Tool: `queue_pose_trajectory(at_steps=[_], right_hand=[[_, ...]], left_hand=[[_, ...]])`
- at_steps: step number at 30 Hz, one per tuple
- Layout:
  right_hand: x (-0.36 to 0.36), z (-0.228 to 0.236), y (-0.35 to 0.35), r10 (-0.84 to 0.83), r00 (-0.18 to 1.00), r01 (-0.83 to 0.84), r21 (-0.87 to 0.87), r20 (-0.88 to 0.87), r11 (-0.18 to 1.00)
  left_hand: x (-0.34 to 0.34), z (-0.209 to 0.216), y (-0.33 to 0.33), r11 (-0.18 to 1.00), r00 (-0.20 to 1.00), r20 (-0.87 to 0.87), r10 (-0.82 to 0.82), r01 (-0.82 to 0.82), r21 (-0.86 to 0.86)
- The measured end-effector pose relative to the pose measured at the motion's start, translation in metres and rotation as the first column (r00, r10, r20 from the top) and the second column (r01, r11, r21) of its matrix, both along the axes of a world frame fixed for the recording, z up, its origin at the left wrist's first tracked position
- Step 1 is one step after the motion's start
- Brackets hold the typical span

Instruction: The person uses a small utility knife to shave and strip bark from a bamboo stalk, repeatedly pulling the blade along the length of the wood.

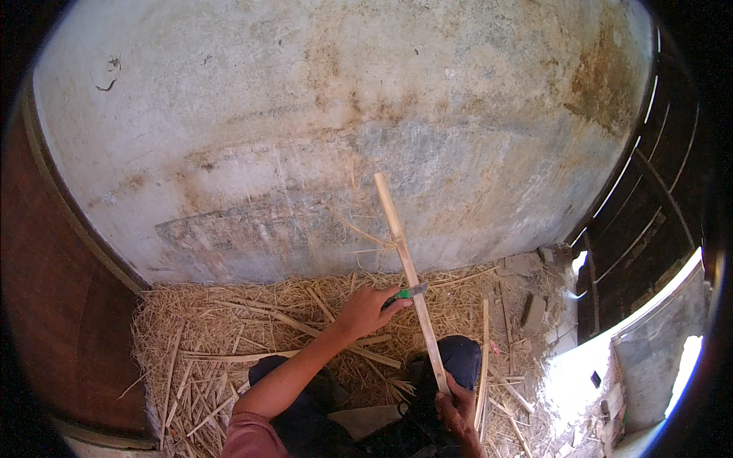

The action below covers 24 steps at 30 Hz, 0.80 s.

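Note:
My left hand (363,312) is closed round the green handle of a small knife (403,295). The knife's short blade lies across a long pale bamboo strip (424,324) at about mid-length. Low down by my right knee, my right hand (458,406) grips the near end of that strip, which slants up and away toward the wall. A thin curled shaving (370,237) hangs off the strip's left side, near a joint in the bamboo. My fingers partly hide the knife handle.
Shavings and split bamboo pieces (206,355) cover the floor around my legs. A stained plaster wall (305,153) stands ahead. Another bamboo strip (483,351) lies right of my knee, with a brick (534,314) beyond. A brown panel (69,305) borders the left.

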State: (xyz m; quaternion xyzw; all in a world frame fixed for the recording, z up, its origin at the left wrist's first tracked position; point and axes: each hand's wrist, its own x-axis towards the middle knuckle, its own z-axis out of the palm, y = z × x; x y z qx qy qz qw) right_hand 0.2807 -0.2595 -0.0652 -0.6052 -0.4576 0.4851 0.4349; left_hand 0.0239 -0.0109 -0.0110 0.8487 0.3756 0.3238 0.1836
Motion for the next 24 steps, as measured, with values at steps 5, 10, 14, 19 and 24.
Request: queue_pose_trajectory(at_steps=[5,10,14,19,24], right_hand=[[0.001,0.009,0.001,0.033,0.999,-0.031,-0.054,0.032,0.998],[0.000,0.013,0.001,0.053,0.999,-0.052,-0.061,0.010,0.997],[-0.002,0.019,0.001,0.030,1.000,-0.030,-0.078,0.002,0.997],[-0.002,0.016,0.001,0.028,1.000,-0.027,-0.067,0.006,0.997],[0.000,0.014,0.002,0.040,0.999,-0.038,-0.062,0.031,0.997]], left_hand=[[-0.006,-0.007,0.018,0.980,0.987,0.020,0.162,-0.163,0.118],[-0.010,0.003,0.016,0.996,0.995,-0.056,0.081,-0.079,0.031],[-0.003,0.010,-0.003,0.999,0.990,-0.137,-0.026,0.029,0.018],[-0.005,-0.001,0.005,0.995,0.995,-0.073,0.073,-0.068,0.067],[-0.011,-0.004,0.024,0.986,0.985,-0.043,0.168,-0.168,-0.007]])
